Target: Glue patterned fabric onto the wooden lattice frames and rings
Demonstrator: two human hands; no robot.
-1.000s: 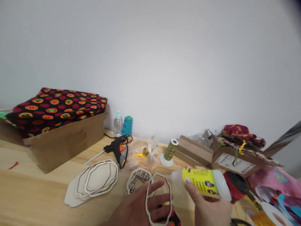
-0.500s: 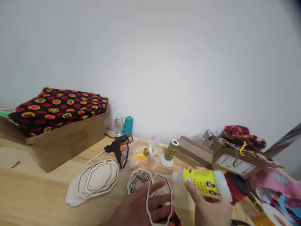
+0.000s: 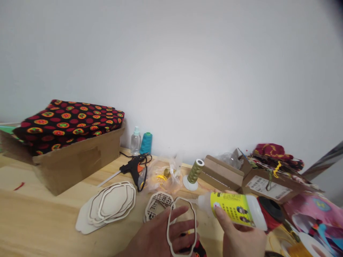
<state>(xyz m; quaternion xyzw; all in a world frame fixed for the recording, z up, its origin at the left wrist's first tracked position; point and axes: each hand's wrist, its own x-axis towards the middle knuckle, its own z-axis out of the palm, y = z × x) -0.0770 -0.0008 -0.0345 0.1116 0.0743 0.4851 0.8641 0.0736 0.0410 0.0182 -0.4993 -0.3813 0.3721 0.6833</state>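
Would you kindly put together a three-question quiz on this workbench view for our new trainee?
1. Which hand holds the yellow-labelled bottle?
2. True or false: the thin frame lies on the stack of pale plates.
3. Which thing stands right beside the clear bottle near the wall?
A) the olive thread spool
B) the teal thread cone
C) the red thread spool

Key:
1. The right hand.
2. False; the left hand holds it.
3. B.
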